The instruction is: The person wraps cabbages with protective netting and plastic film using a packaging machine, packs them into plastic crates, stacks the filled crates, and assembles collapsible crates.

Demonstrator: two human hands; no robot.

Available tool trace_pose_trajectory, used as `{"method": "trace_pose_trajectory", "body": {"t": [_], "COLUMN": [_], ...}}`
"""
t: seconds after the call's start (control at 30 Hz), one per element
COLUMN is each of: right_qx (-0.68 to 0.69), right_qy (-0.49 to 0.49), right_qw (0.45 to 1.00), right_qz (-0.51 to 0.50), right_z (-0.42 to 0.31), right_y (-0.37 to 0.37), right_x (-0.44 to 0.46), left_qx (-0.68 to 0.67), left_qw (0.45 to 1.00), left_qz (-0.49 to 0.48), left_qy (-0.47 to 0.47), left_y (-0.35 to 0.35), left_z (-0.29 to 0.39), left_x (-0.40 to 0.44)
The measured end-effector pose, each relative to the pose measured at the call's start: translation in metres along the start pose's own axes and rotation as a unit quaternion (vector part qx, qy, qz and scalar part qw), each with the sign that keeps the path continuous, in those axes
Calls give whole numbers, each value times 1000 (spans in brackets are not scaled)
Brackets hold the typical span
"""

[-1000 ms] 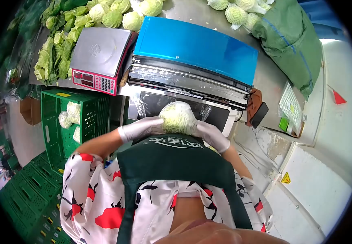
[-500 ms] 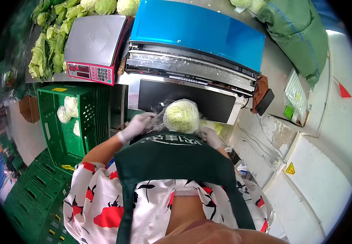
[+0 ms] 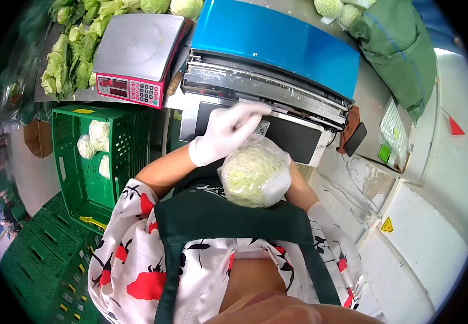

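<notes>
From where I stand, the cabbage [image 3: 258,170] is up against the worker's apron [image 3: 234,218], this side of the wrapping machine [image 3: 277,51], clear of its dark panel [image 3: 299,141]. It looks well along: a white net covers it, and shiny film lies over the net. Whether the film is closed all round, I can't tell; a pale patch low on its right might be bunched net or a label.

The left hand [image 3: 228,132], gloved, is just above the cabbage, its fingers partly curled over beside a loose wisp of film [image 3: 262,128]; I can't make out whether they have hold of it. The right hand is behind the cabbage, apparently supporting it, so I can't judge how its fingers sit.

Several pale bundles [image 3: 99,136] are in the green crate [image 3: 61,162], seemingly finished ones. Beyond the scale [image 3: 136,51], bare cabbages [image 3: 155,4] sit on the counter [image 3: 370,96] without nets, and netted ones [image 3: 329,7] wait at the far right, so plenty seems left.
</notes>
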State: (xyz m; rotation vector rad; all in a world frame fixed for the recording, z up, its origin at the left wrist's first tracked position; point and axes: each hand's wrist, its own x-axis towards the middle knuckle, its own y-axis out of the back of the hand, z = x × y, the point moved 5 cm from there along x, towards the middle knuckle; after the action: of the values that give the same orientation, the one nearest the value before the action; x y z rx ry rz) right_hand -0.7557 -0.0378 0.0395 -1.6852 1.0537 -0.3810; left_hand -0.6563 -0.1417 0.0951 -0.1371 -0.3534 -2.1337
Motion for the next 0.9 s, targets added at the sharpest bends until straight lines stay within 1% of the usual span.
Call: {"method": "trace_pose_trajectory", "body": {"t": [0.03,0.07,0.1,0.13,0.17,0.2,0.23,0.27,0.3,0.33,0.37,0.4,0.43,0.47,0.5,0.53,0.57,0.6,0.63,0.67,0.7,0.73,0.77,0.8,0.83,0.87,0.9], "right_qx": [82,60,-65,-190,-403,-592,-428,-472,-60,-153,-195,-213,-278,-323,-380,-410,-452,-504,-520,-581,-619,-652,-680,-707,-739,-752,-764], "right_qy": [-6,-16,17,41,109,170,230,136,226,268,304,321,321,323,312,338,384,358,384,341,344,346,318,290,274,240,204], "right_qw": [997,998,998,980,902,769,852,801,889,838,815,814,799,765,731,693,663,614,588,520,466,411,389,366,305,291,276], "right_qz": [-12,-16,11,45,110,172,197,342,394,449,454,435,427,454,473,487,456,490,486,524,531,536,534,531,535,541,546], "right_z": [-17,-14,-16,-19,-22,-28,-39,-18,-24,-48,-76,-110,-145,-178,-214,-247,-279,-312,-345,-380,-409,-434,-458,-482,-503,-519,-535], "right_y": [-25,-20,-15,-11,-16,-25,-32,25,55,71,78,67,68,66,79,95,111,115,132,152,155,157,161,166,177,180,178], "right_x": [6,11,13,15,9,2,-3,-19,-33,-45,-49,-44,-37,-27,-17,-5,10,24,40,53,67,83,100,119,137,156,170], "left_qx": [-95,-190,-205,-137,-124,-186,-247,-375,-489,-588,-631,-657,-513,-348,-169,-173,-274,-337,-349,-353,-274,-258,-269,-207,-44,75,288], "left_qw": [993,970,954,965,967,950,928,871,788,681,651,606,748,858,933,927,873,818,785,787,811,802,798,802,775,773,707], "left_qz": [-37,-76,-142,-194,-223,-250,-279,-304,-321,-330,-207,-79,-53,-21,15,112,230,327,398,401,416,447,440,453,491,469,426], "left_qy": [65,128,166,115,6,-1,-5,94,192,286,369,442,418,376,317,313,332,332,322,309,306,300,311,329,395,422,485], "left_y": [-8,-15,-20,-17,-16,-13,-9,1,12,20,27,36,64,100,139,174,211,245,277,300,338,366,380,400,414,433,444], "left_z": [0,1,7,15,13,5,-4,-9,-12,-18,-46,-75,-90,-103,-111,-114,-111,-105,-95,-73,-79,-79,-72,-71,-61,-67,-71], "left_x": [10,17,20,22,20,14,8,-6,-25,-47,-66,-86,-96,-102,-110,-122,-141,-159,-179,-192,-226,-252,-268,-293,-310,-327,-343]}}
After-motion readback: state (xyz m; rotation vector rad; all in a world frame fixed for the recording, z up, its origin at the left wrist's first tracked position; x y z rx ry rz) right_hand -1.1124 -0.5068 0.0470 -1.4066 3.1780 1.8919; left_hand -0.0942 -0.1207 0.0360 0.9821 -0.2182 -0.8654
